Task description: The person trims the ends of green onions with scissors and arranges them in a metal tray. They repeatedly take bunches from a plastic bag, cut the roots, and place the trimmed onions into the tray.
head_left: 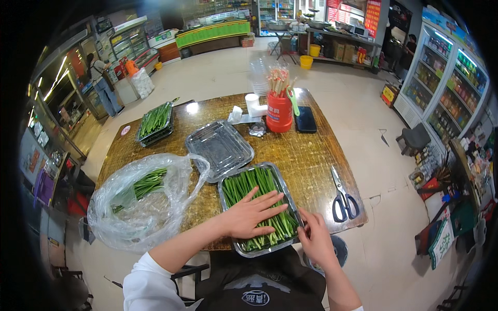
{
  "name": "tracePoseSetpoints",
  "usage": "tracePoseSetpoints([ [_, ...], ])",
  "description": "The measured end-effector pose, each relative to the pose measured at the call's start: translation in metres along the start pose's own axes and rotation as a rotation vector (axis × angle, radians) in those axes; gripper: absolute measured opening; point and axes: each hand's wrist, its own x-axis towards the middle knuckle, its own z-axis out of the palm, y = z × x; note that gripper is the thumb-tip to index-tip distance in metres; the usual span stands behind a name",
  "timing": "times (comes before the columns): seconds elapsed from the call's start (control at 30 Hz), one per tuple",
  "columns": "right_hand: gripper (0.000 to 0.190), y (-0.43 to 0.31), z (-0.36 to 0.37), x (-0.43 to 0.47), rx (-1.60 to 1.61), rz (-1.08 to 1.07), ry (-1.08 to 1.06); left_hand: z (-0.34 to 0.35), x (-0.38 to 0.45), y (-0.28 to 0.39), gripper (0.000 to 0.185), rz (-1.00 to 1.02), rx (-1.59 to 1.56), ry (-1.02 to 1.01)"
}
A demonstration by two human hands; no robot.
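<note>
My left hand (255, 214) lies flat, fingers spread, on the green chives (242, 186) that fill a clear plastic tray (258, 253). The tray sits at the table's near edge, its long side slanting to the right. With thumb and fingers, my right hand (317, 237) grips the tray's right rim near the lower corner. Just beyond, an empty clear plastic container or lid (220, 149) touches or overlaps the tray's far edge. To the left, an open clear plastic bag (136, 221) holds a smaller bunch of chives (149, 182).
Scissors (343, 202) lie on the wooden table (315, 167) to the right. Farther back are a phone (306, 119), a red jar (279, 116) of wrapped chopsticks, white rolls (253, 102) and another chive-filled tray (155, 122). A bin (340, 250) stands below the near right corner.
</note>
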Motion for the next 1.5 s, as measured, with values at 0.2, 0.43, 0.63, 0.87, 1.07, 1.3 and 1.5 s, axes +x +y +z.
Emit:
tracePoseSetpoints([
  [0.2, 0.033, 0.012, 0.008, -0.007, -0.257, -0.236, 0.029, 0.013, -0.01, 0.016, 0.07, -0.057, 0.048, 0.017],
  [0.43, 0.032, 0.0, -0.001, -0.011, -0.065, -0.019, 0.025, 0.007, -0.022, 0.014, 0.057, 0.019, -0.001, 0.156],
  [0.63, 0.034, -0.002, -0.002, -0.013, -0.141, -0.107, 0.068, -0.001, -0.054, 0.0, 0.037, 0.013, -0.156, 0.446],
  [0.87, 0.035, 0.005, 0.013, 0.009, -0.254, -0.246, 0.094, 0.0, -0.042, 0.003, 0.021, 0.095, -0.224, 0.394],
  [1.07, 0.036, 0.006, 0.009, 0.011, -0.081, 0.024, 0.028, -0.009, -0.045, -0.003, 0.022, 0.132, -0.177, 0.444],
  [1.3, 0.041, 0.005, 0.011, 0.014, -0.158, -0.031, 0.015, 0.004, -0.022, 0.0, 0.04, 0.153, -0.097, 0.28],
  [1.5, 0.037, -0.002, 0.005, 0.008, -0.157, -0.005, 0.012, 0.009, -0.03, -0.001, 0.043, 0.144, -0.059, 0.308],
])
